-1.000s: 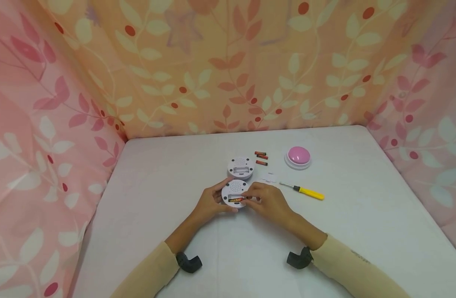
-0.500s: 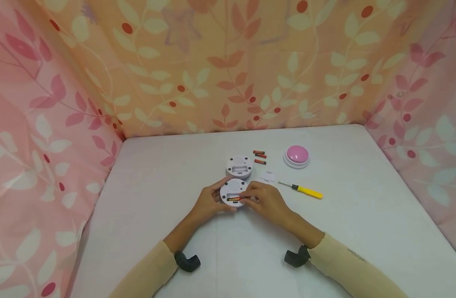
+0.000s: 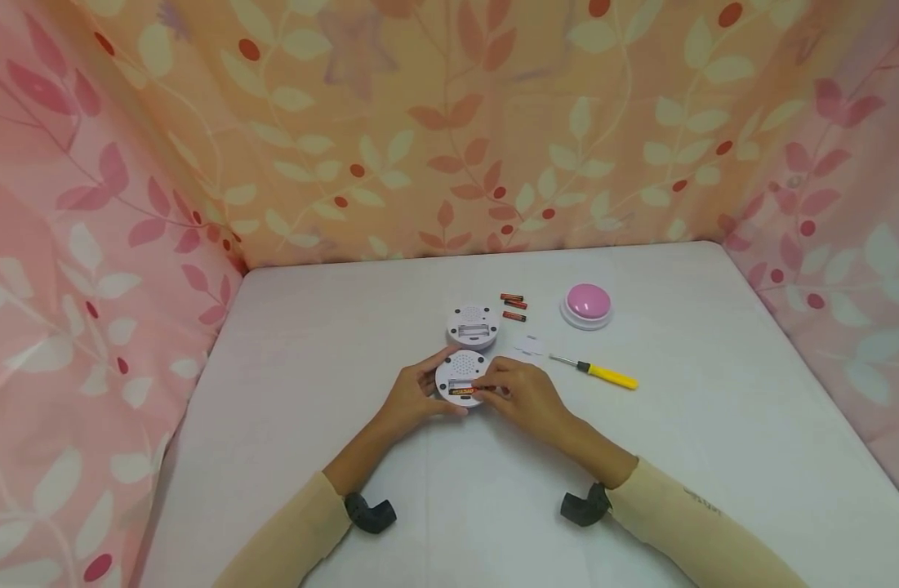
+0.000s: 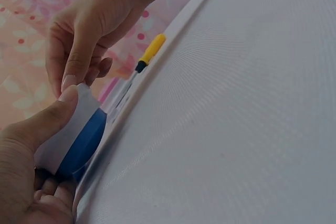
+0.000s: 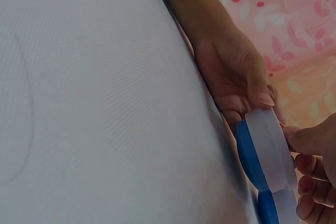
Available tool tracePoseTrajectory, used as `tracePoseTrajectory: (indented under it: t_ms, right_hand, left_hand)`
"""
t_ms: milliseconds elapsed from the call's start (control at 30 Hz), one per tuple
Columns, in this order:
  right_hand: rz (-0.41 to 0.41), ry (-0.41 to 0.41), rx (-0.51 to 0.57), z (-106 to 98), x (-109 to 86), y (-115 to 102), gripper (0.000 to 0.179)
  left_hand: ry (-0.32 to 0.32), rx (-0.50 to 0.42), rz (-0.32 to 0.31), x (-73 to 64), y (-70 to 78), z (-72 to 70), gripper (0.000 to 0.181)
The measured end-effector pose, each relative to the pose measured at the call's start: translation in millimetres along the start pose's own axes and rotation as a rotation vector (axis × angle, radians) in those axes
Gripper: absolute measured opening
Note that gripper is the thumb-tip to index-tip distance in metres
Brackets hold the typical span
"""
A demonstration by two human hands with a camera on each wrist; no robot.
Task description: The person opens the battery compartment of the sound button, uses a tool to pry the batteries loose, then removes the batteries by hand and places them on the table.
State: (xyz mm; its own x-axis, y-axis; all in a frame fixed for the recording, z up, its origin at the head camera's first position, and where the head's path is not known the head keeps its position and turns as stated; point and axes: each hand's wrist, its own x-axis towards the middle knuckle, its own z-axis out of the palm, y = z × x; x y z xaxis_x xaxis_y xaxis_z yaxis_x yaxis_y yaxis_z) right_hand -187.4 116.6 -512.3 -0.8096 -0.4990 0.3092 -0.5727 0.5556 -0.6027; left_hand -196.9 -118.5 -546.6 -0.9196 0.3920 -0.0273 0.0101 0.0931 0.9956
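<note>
My left hand (image 3: pixel 411 400) grips a round push-button device (image 3: pixel 460 365) by its rim, thumb at the near side. It lies upside down, its white base with speaker holes and battery compartment facing up; its blue dome (image 4: pixel 84 142) shows underneath in the left wrist view. At the compartment, my right hand (image 3: pixel 528 398) pinches the right end of a red and black battery (image 3: pixel 461 391) between thumb and finger. The fingers hide that end, so I cannot tell whether it is fully seated. Just beyond, touching or nearly touching, is a second upturned device (image 3: pixel 473 314) with a bare compartment.
Three loose batteries (image 3: pixel 514 316) lie behind and to the right. A pink-domed button (image 3: pixel 588 302) stands upright at the back right. Small white pieces, probably covers (image 3: pixel 528 349), lie near the tip of a yellow-handled screwdriver (image 3: pixel 612 376). Patterned curtains (image 3: pixel 449 163) border the white table (image 3: pixel 331 327).
Both hands keep nearly the same place. The battery's label has shifted slightly under my right fingers; the rest of the view moves only slightly with the head.
</note>
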Motion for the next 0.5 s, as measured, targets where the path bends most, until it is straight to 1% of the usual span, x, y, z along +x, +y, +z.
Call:
tracePoseTrajectory:
  t_ms: [100,200,400,500]
  right_hand:
    - [0.0,0.004,0.003,0.8,-0.2,0.4,0.019]
    - [0.0,0.008,0.01,1.4,-0.6,1.2,0.019]
    - [-0.001,0.026,0.042,-0.3,-0.2,2.8,0.02]
    - [-0.004,0.033,0.056,-1.3,0.2,4.4,0.02]
  left_hand:
    - [0.008,0.009,0.005,3.5,-12.2,-1.3,0.1]
    - [0.013,0.007,0.017,3.7,-13.7,-1.1,0.099]
    - [0.02,0.01,0.037,3.6,-12.3,-1.4,0.098]
    - [0.021,0.019,0.037,4.1,-13.1,-1.7,0.098]
